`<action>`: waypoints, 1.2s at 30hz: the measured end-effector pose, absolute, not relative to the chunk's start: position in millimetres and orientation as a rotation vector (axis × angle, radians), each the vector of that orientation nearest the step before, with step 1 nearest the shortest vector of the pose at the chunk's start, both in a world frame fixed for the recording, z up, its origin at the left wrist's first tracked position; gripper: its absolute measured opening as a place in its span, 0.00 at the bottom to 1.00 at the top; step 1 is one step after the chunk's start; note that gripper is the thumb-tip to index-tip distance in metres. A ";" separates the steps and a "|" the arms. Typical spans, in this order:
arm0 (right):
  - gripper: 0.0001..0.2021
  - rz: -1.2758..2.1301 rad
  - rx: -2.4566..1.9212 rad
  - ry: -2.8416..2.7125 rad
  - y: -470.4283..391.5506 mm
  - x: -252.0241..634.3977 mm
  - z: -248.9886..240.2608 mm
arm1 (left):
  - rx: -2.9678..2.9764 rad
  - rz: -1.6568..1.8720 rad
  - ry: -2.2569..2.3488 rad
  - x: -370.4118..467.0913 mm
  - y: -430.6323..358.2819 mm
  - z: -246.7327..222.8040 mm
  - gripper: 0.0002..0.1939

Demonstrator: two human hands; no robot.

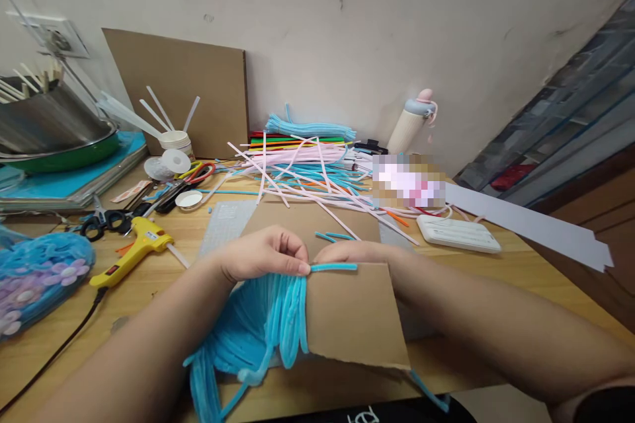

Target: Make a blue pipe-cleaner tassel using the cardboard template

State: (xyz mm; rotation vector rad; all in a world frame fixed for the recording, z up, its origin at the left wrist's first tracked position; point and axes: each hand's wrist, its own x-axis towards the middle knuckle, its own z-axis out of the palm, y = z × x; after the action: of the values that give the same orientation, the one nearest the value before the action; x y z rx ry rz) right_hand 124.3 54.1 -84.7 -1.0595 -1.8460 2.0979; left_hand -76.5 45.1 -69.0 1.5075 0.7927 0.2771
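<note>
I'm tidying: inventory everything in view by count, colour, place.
Wound pipe cleaners: many, blue, front centre
Cardboard piece: one, brown, front centre
Loose pipe cleaners: many, mostly pink, back centre
Cardboard sheet: one, brown, back left
Pot: one, silver, far left
Cup stack: one, white, left
Glue gun: one, yellow, left
Scissors: at least one, black, left
Flowered item: one, blue, left
Bottle: one, cream, back right
Flat box: one, white, right
Strip: one, white, right
Left hand: one, bare, pinching blue strand
Right hand: one, bare, behind cardboard piece
</note>
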 end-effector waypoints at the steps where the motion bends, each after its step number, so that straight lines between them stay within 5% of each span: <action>1: 0.11 2.263 -1.096 -1.778 58.3 123.9 -80.7 | 1.523 0.259 0.780 -75.2 44.1 -68.6 0.13; 4: 0.09 2.789 -1.129 -1.429 71.5 123.7 -71.7 | 1.581 0.215 0.762 -73.3 42.0 -68.0 0.14; 7: 0.07 2.830 -1.135 -1.441 79.9 122.2 -63.7 | 1.661 0.201 0.795 -73.0 41.7 -68.6 0.17; 10: 0.07 2.504 -1.238 -1.761 76.5 118.0 -51.6 | 1.734 0.214 0.896 -73.1 43.2 -71.1 0.19; 16: 0.07 0.894 -1.383 -2.562 38.9 110.9 -32.4 | 1.739 0.302 1.042 -73.7 48.7 -81.9 0.20; 20: 0.10 0.296 -1.446 -2.649 25.4 113.4 -41.0 | 1.681 0.371 1.176 -73.0 51.9 -89.8 0.21; 36: 0.11 0.286 -1.237 -2.508 21.8 117.4 -68.8 | 1.138 0.637 1.074 -73.8 55.6 -87.3 0.18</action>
State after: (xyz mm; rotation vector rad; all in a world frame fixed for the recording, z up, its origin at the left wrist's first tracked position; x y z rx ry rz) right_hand 117.4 21.8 -68.8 -1.2366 -2.5085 0.2857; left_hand -73.8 55.6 -87.3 1.1383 1.0744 0.6374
